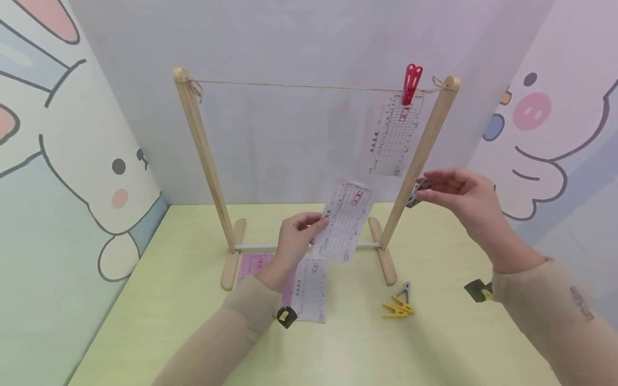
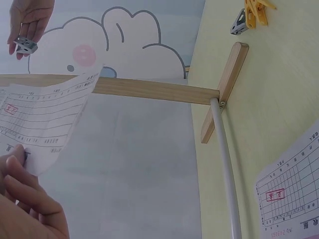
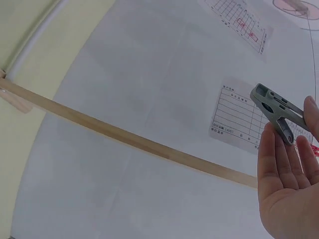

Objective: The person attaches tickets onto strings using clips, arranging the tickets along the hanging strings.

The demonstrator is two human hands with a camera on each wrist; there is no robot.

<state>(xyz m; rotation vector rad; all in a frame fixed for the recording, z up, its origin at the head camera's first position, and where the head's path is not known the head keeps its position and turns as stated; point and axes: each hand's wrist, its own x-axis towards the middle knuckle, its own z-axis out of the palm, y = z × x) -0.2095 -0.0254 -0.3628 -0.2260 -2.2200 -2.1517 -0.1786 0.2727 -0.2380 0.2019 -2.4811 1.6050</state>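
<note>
My left hand pinches the left edge of a white printed receipt slip, held up in front of the wooden frame. To the right of the frame, my right hand grips a grey clothespin between thumb and fingers. A twine line runs between the two posts. Near its right end a red clothespin holds another receipt slip, which hangs down beside the right post.
On the table lie a white slip and a pink slip, partly behind my left arm. Yellow clothespins and a grey clothespin lie at the front right. The frame's wooden posts stand on feet joined by a white bar.
</note>
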